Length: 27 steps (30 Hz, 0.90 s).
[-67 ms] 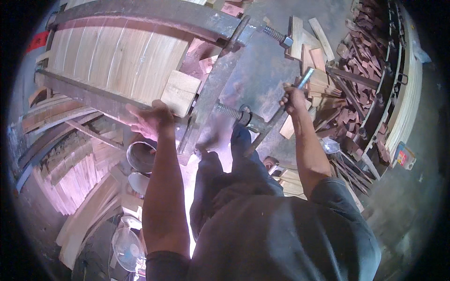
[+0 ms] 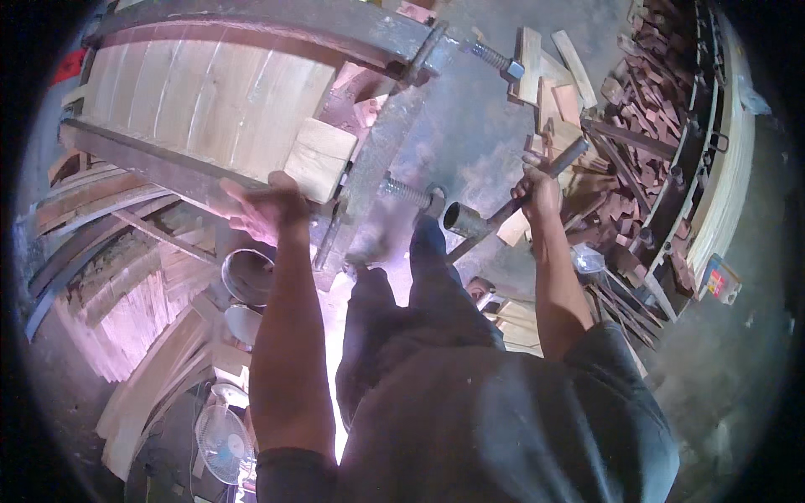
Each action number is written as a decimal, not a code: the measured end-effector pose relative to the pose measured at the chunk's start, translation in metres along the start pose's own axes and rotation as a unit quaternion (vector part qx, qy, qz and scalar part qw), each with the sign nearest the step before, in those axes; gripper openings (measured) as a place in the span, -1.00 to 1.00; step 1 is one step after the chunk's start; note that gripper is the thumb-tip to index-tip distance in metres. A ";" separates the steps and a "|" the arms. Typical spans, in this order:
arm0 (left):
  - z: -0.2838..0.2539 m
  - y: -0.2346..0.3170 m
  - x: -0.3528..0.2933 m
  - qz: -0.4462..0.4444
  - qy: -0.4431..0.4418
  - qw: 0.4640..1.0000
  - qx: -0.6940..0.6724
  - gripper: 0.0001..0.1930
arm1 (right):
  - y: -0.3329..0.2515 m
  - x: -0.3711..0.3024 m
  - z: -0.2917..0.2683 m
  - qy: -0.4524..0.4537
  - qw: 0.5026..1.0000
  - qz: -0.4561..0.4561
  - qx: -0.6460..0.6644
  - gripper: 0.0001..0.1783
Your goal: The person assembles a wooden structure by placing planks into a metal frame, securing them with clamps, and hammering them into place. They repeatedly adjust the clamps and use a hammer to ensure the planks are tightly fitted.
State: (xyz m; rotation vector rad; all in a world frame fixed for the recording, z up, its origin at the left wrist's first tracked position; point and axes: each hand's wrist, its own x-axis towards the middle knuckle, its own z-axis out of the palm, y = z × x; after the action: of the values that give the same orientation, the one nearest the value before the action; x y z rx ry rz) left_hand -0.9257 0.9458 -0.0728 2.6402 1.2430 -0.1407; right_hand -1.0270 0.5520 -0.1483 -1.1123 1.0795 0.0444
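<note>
My right hand (image 2: 541, 194) is wrapped round the bar of a T-handled socket wrench (image 2: 513, 204). The wrench's open tube end points left, a short gap from the end of the lower clamp screw (image 2: 408, 193). My left hand (image 2: 267, 208) lies with fingers spread against the lower steel beam (image 2: 159, 155) of a clamp frame, its thumb by a pale wood block (image 2: 320, 159). That block sits between the frame's end bar (image 2: 381, 151) and a panel of edge-joined boards (image 2: 201, 96). White lines show along several board joints.
A second clamp screw (image 2: 490, 59) sticks out at the frame's upper corner. Loose boards (image 2: 528, 67) and a heap of wood offcuts (image 2: 646, 126) lie on the right. Stacked curved wood pieces (image 2: 159, 360), a round metal container (image 2: 248, 277) and a fan (image 2: 223, 440) are at lower left.
The socket wrench has come away from the lower screw's end, and its tube now shows its open mouth. My right hand has shifted slightly right and down; my left hand stays by the beam.
</note>
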 end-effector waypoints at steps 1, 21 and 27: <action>0.003 -0.002 0.001 0.002 0.008 1.000 0.002 -0.11 | -0.002 -0.008 -0.001 0.007 1.000 -0.017 -0.015 -0.72; 0.004 -0.001 0.004 -0.024 0.015 1.000 -0.004 -0.08 | -0.015 -0.126 0.054 -0.091 0.965 -0.247 0.004 -0.81; -0.003 0.006 -0.008 -0.008 0.020 1.000 -0.012 -0.07 | -0.088 -0.135 0.048 -0.210 0.946 -0.187 0.161 -0.60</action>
State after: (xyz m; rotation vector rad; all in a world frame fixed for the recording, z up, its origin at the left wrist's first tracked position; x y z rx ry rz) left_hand -0.9260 0.9372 -0.0678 2.6241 1.2713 -0.0764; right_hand -1.0201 0.6065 0.0108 -0.9373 0.4613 -0.1836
